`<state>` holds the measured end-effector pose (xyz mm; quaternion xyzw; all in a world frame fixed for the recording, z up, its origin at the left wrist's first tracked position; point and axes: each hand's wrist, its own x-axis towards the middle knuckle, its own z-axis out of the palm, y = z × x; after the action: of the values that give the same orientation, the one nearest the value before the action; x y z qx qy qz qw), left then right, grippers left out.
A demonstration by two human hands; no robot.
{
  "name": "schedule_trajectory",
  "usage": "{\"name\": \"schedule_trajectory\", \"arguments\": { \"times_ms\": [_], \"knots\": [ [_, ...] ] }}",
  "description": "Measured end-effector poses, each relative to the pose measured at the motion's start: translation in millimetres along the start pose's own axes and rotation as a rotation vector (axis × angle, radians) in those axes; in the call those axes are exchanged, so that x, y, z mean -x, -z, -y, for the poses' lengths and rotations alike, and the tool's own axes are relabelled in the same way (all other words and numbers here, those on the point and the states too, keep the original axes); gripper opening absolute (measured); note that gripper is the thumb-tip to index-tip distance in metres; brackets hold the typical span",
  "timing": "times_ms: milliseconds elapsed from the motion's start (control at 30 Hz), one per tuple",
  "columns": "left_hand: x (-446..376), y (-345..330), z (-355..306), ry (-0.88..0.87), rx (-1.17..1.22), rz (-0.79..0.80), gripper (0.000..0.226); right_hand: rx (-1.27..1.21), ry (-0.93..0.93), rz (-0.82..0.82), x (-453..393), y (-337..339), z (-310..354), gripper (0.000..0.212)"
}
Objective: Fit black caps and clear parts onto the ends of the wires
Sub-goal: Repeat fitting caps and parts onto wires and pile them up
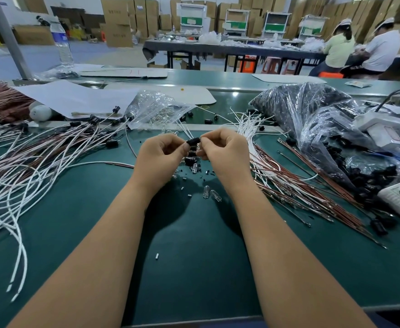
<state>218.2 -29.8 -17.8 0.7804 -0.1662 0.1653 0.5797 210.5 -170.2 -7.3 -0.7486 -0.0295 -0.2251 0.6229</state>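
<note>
Room: you sit in a warehouse hall of stacked cartons; two people work at a far table.
Bench: your green mat (pixel 194 256) carries everything, littered with small black bits.
Wires: capped ones (pixel 40 157) fan to your left, bare ones (pixel 277 176) to your right; thin and limp, so hold them close to the tip.
Bags: black caps (pixel 336 129) at right, clear parts (pixel 156 110) ahead.
Hands: your left hand (pixel 157 157) and right hand (pixel 225 153) both pinch the black cap (pixel 193 141), fingers curled tight.
Cap: probably light, stiff, slippery; grip its sides.
Loose clear parts (pixel 212 194): likely fragile; go gently.
</note>
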Motion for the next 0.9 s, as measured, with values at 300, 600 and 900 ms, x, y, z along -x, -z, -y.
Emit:
{"name": "schedule_trajectory", "arguments": {
  "times_ms": [300,600,900],
  "knots": [
    [-2,-1,1,0.009,-0.042,-0.043,0.016,0.069,0.056,0.019,5,-4,-1,0.014],
    [-5,4,2,0.066,-0.001,0.017,0.011,0.295,0.163,0.026,1,1,-3,0.007],
    [-6,2,11,0.116,-0.115,-0.069,0.013,0.877,0.161,0.335,5,3,-6,0.012]
  ]
}}
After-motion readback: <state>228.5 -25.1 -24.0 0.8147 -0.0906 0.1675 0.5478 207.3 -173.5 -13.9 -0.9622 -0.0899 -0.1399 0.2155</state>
